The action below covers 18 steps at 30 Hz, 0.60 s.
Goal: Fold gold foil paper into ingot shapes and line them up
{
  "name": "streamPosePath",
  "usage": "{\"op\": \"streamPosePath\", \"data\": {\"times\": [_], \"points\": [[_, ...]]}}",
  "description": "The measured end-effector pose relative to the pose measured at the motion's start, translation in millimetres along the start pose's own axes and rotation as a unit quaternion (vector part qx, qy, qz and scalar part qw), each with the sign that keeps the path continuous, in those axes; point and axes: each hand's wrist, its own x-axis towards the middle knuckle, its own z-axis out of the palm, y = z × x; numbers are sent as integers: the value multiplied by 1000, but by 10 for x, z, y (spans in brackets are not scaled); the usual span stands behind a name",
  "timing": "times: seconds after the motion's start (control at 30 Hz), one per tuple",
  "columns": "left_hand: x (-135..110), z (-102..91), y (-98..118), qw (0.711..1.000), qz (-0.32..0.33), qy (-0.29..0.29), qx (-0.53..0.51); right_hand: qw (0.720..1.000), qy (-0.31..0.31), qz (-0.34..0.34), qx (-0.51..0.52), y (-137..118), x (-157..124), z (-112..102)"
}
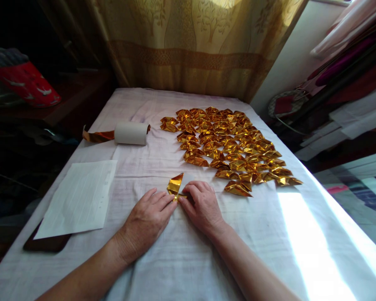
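A partly folded piece of shiny gold foil paper (175, 184) lies on the white cloth between my hands, one pointed flap standing up. My left hand (150, 217) is at its left, with the fingertips holding the near edge down; the thumb is mostly hidden. From the right, my right hand (203, 205) pinches the paper's near corner between thumb and curled fingers. Beyond my right hand spread many folded gold foil ingots (211, 146), set close together in rows.
A white cardboard tube (130, 133) with gold foil strips inside lies at the back left. Nearer, a printed sheet (78, 198) partly covers a dark flat object (47, 242). A patterned curtain (191, 54) hangs behind the table. At far left stands a red container (26, 83).
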Motion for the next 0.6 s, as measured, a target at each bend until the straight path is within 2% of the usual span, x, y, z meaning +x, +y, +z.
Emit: {"op": "streamPosePath", "data": {"times": [0.37, 0.6], "points": [[34, -9, 11, 1000, 9, 9, 14, 1000, -2, -8, 0, 36, -2, 25], [37, -13, 20, 999, 19, 25, 17, 999, 53, -10, -3, 136, -22, 78]]}}
